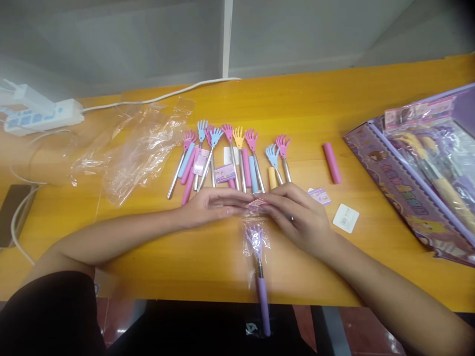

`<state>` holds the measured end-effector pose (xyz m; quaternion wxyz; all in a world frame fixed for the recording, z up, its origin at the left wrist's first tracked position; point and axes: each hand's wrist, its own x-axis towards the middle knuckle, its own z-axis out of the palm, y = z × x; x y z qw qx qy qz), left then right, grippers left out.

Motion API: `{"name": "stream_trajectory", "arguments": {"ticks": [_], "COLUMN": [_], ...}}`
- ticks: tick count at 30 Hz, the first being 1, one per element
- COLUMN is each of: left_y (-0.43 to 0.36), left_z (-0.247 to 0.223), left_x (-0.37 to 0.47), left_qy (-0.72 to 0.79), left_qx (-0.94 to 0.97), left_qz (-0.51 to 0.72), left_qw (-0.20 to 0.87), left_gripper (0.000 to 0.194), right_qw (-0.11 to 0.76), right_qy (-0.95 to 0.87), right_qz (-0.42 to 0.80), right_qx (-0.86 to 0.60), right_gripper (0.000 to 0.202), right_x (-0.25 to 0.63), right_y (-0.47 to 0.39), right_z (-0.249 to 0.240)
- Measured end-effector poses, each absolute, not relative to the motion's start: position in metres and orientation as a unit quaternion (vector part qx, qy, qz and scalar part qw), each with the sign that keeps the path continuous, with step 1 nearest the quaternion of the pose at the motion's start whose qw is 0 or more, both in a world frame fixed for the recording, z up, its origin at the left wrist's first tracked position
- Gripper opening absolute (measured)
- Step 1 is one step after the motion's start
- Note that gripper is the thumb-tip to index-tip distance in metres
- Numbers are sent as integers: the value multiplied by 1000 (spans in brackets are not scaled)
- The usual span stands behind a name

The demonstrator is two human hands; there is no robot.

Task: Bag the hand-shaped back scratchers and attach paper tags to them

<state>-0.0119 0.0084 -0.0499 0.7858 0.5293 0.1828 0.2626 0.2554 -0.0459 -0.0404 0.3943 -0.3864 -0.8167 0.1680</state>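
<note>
A purple hand-shaped back scratcher point(262, 296) lies in a clear plastic bag point(247, 252), its handle end past the table's front edge. At the bag's top is a small pink card point(256, 203), held between the fingers of both hands. My left hand point(211, 205) has its fingers stretched together against the card's left side. My right hand point(300, 217) pinches the card and bag top from the right. Just beyond the hands are several back scratchers with pink, blue and yellow heads point(239, 137) and metal rods, among loose coloured tubes point(247, 168) and small cards point(225, 173).
Crumpled clear bags point(137, 153) lie at the left, near a white power strip point(48, 117) with cables. On the right stand a pink tube point(331, 163), a white card point(346, 218) and a purple printed box point(408, 193) holding bagged scratchers.
</note>
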Motion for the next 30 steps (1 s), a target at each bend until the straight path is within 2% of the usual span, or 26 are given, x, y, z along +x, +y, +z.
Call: {"name": "stream_trajectory", "arguments": {"ticks": [4, 12, 17, 21, 30], "left_y": [9, 10, 10, 8, 9], "left_z": [-49, -48, -49, -49, -49], "left_x": [-11, -10, -9, -10, -10], "left_qy": [185, 184, 176, 174, 203], "left_qx": [507, 489, 491, 481, 472], "left_qz": [267, 269, 268, 229, 243], "left_qw": [799, 809, 810, 828, 823], "left_gripper": [39, 41, 43, 43, 43], "right_qw": [389, 372, 420, 469, 433], "right_qy": [-820, -812, -785, -725, -726], "right_qz": [174, 226, 208, 262, 289], "right_qx": [-383, -389, -405, -431, -450], "right_gripper": [46, 22, 23, 29, 21], "right_x": [254, 252, 253, 255, 257], "right_y": [-47, -46, -49, -53, -52], "right_z": [-40, -42, -41, -45, -48]}}
